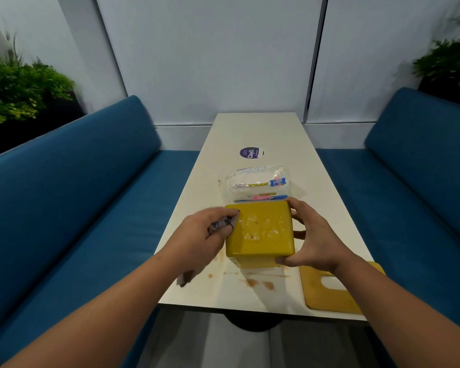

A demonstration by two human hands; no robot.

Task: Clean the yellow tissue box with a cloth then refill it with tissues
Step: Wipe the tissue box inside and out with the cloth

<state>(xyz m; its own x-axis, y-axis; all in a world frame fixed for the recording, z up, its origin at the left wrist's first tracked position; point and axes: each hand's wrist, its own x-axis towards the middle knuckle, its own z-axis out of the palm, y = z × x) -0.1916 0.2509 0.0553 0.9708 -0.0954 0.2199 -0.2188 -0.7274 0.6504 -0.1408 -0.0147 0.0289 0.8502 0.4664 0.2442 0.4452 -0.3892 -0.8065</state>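
Note:
The yellow tissue box (260,236) stands on the white table (266,134), closed side up, with wet smears and a small brown spot on top. My left hand (197,235) presses a grey cloth (221,223) against the box's left edge; a corner of the cloth hangs below my wrist. My right hand (311,235) grips the box's right side, with the thumb at the near corner. Just behind the box lies a plastic pack of white paper towels (258,184). The box's yellow lid (332,288), with a slot in it, lies flat at the near right, partly under my right forearm.
Brown stains (258,283) mark the table in front of the box. A round purple sticker (251,153) sits further back on the table. Blue benches (77,197) flank the table on both sides, with plants (19,86) behind them.

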